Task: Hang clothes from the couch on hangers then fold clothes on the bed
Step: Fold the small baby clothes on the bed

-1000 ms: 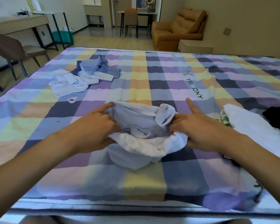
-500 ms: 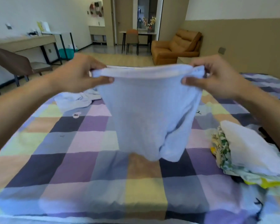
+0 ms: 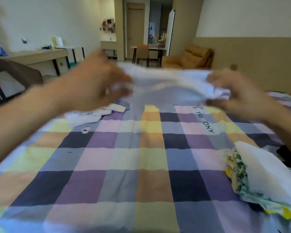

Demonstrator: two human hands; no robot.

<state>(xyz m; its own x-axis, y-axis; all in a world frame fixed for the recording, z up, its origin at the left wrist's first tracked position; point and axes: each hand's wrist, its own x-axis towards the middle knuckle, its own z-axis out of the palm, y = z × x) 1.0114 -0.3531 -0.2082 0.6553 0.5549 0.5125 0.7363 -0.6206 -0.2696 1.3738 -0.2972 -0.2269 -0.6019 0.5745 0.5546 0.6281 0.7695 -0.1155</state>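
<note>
Your left hand [image 3: 97,83] and right hand [image 3: 235,96] each grip an end of the pale blue garment [image 3: 166,83]. It stretches between them above the bed [image 3: 141,165].

Pale blue garment [image 3: 166,84]: a second ago bunched in a heap on the bed [image 3: 141,165], close to its near edge; half a second ago lifted and hanging as a flat panel from its top band; now in the air, no longer hanging full length, its body swung out toward the far edge, heavily blurred. Left hand [image 3: 94,83]: first resting on the heap; then pinching the band's left end; now gripping that end with curled fingers, blurred. Right hand [image 3: 233,93]: first on the heap, forefinger pointing out; then pinching the band; now holding a gathered wad of cloth.
</note>
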